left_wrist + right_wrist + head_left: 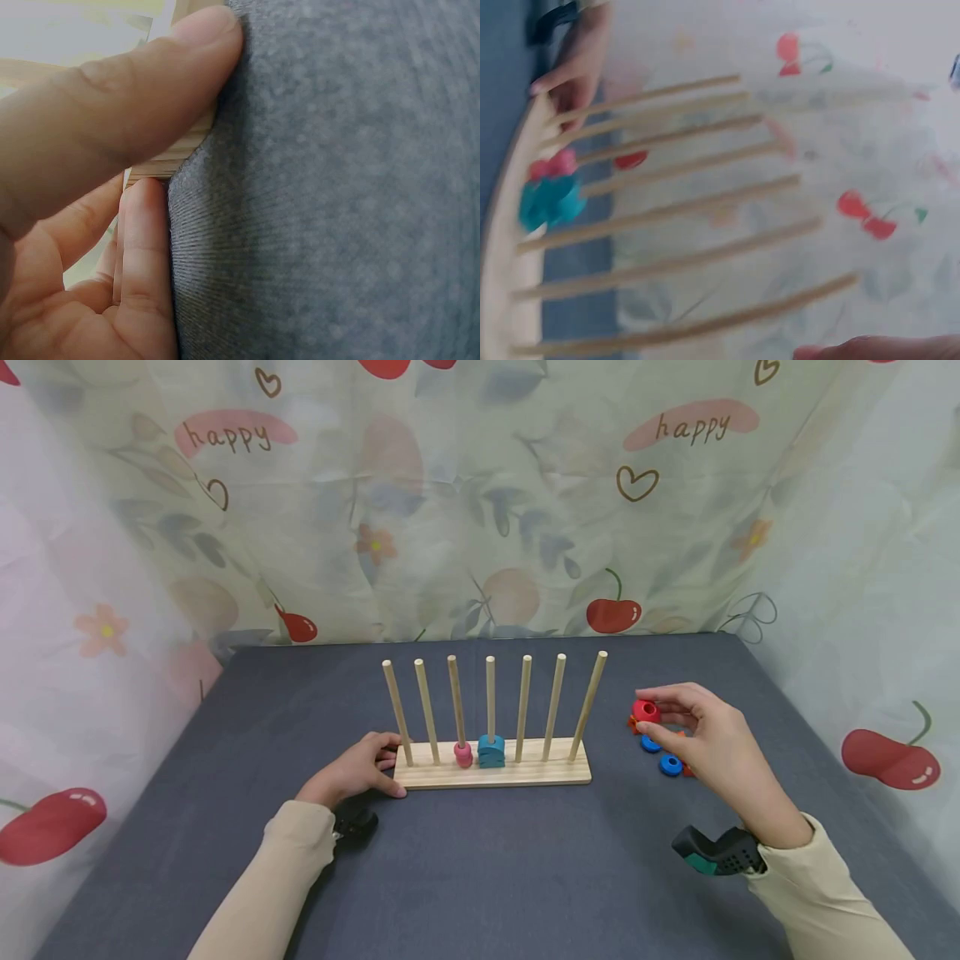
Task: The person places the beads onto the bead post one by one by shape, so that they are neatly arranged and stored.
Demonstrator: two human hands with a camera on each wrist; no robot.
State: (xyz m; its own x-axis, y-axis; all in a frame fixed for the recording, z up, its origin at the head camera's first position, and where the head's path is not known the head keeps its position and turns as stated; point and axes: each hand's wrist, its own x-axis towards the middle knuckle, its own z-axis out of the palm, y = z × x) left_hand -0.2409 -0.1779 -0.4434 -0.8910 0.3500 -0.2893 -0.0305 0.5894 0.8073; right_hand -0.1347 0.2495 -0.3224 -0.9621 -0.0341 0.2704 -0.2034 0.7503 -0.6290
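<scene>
A wooden peg stand [532, 773] with several upright dowels sits mid-table. My left hand [358, 772] holds its left end, thumb at the front and fingers round the side; the left wrist view shows the thumb [142, 112] against the wood. On the third dowel from the left is a pink bead [463, 755], and on the middle one a teal block stack [491, 752]. To the right of the stand, my right hand [712, 739] pinches a red bead [646, 711], its hole showing. In the right wrist view only a fingertip [855, 349] appears, and the bead is out of sight.
Beneath the right hand lie blue rings [671, 765] and orange-red pieces [687, 771], partly hidden by it. A dark cloth [480, 877] covers the table. Patterned curtains [480, 527] enclose the back and sides. Each wrist wears a dark device [720, 852].
</scene>
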